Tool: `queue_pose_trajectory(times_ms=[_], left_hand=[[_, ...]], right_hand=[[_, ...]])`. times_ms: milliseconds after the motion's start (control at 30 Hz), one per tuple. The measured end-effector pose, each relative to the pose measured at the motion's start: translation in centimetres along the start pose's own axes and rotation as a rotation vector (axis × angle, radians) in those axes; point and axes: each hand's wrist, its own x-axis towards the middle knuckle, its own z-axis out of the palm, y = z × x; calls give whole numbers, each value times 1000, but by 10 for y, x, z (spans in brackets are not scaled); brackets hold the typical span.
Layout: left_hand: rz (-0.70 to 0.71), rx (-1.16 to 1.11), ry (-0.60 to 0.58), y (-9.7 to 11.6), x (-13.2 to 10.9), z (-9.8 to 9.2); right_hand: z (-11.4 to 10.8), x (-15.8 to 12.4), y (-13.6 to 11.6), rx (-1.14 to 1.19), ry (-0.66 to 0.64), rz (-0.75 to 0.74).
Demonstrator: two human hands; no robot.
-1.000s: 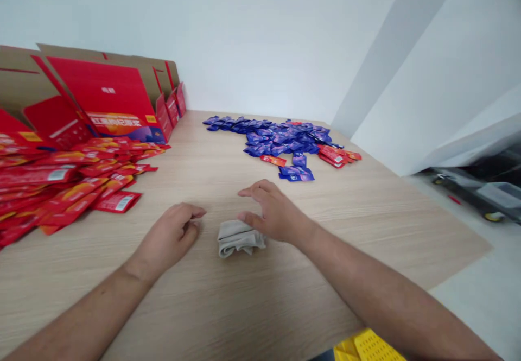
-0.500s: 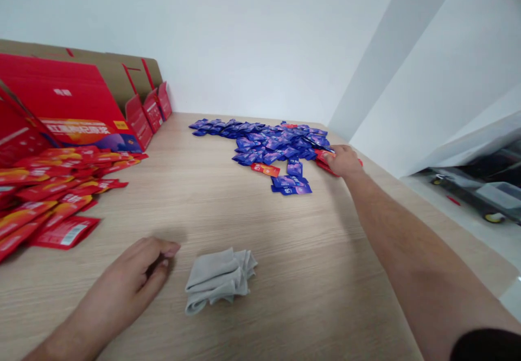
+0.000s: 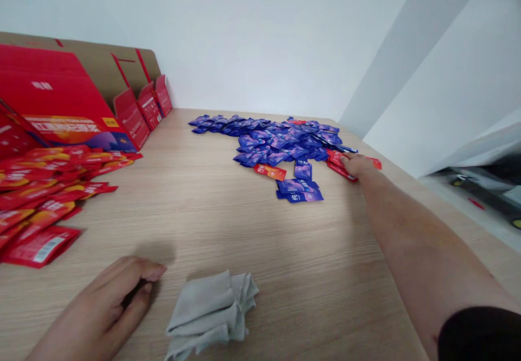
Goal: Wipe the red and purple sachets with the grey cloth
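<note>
My right hand [image 3: 359, 166] reaches to the far right of the table, its fingers closed over red sachets [image 3: 337, 161] beside a heap of blue-purple sachets [image 3: 280, 143]. Its fingertips are partly hidden. My left hand [image 3: 108, 304] rests near the front left, fingers loosely curled, with a gap between thumb and forefinger and nothing between them. Just right of it lies a folded grey cloth [image 3: 211, 306]. Separate from the heap are an orange-red sachet [image 3: 270, 172] and a few blue ones [image 3: 299, 189] in front of it.
At the left stand red printed cardboard boxes [image 3: 49, 89] with open flaps, and many red-orange sachets [image 3: 52, 179] are piled before them. A white wall [image 3: 252, 40] borders the table's back. Beyond the right edge, a dark wheeled trolley [image 3: 480, 192] appears blurred on the floor.
The view has shifted, so the cloth and left hand appear lower and the heap further right. My right hand stays at the red sachets, more of which now show.
</note>
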Motion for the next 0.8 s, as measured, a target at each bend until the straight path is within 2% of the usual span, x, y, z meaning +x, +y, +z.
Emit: queue_pose_trajectory(times_ms=[167,533,700,800], left_hand=[[28,-6,2,0,3,1],[106,-44,43,17,14,-4],[103,-38,29,13,13,-2],[106,-23,8,6,9,0]], right_hand=[[-1,-17,3,28,-5,21],[-9,-92,0,140,13,-187],[-18,-127,1,168,-24,-281],[-30,-127,10,174,-4,-276]])
